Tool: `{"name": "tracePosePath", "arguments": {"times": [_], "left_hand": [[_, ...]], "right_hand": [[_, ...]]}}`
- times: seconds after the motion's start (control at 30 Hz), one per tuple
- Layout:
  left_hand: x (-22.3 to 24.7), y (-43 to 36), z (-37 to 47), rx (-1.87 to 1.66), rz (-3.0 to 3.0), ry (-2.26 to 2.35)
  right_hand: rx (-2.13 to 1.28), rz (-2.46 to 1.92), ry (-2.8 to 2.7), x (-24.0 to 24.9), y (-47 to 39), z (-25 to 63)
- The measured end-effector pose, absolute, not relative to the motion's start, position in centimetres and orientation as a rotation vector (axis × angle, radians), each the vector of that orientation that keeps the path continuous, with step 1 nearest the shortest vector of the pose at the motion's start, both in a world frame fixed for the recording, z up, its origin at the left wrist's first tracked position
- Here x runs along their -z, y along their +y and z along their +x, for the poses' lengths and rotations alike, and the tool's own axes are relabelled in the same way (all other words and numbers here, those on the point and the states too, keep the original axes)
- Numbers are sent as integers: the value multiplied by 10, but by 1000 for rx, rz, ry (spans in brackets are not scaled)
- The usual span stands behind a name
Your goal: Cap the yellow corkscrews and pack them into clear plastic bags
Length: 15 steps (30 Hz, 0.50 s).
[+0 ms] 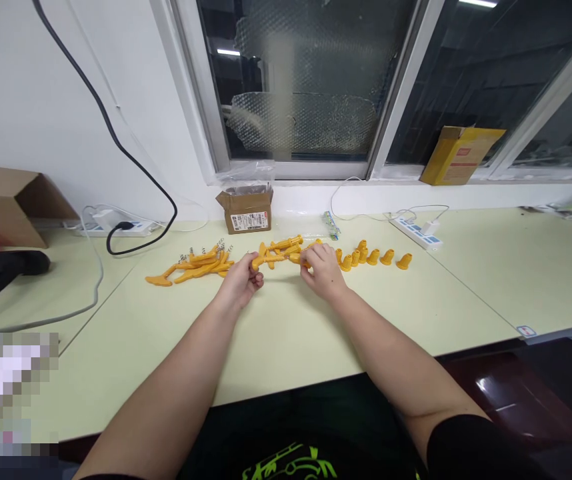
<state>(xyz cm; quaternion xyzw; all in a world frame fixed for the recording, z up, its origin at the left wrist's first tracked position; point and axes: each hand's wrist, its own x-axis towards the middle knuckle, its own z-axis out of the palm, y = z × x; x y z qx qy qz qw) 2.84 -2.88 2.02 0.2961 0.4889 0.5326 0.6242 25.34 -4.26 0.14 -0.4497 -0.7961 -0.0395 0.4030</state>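
Observation:
My left hand is closed around one end of a yellow plastic part, held just above the table. My right hand pinches a yellow piece that lines up with the far end of that part. Whether the two touch cannot be made out. Behind my hands lie more yellow plastic parts. To the left is a pile of curved yellow handles, with small metal springs at their back edge. Several yellow flared caps stand to the right of my right hand.
A small open cardboard box stands against the wall, beside a clear plastic bag. Power strips with cables lie along the back of the pale table. A black cable hangs at the left, near a larger carton.

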Motion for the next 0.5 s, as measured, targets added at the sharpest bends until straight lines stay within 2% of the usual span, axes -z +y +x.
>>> {"name": "tracePosePath", "arguments": {"times": [0.17,0.37,0.5], "left_hand": [[-24,-20,14,-1406,539,1100],[-15,-8,-13,-1758,950,1332],[-13,1,-29,-1854,931,1380]], "right_hand": [[65,-1147,-1809,-1,-38,266],[-66,-1282,-1597,-2,-26,293],[-162,-1410,-1550,-5,-22,309]]}}
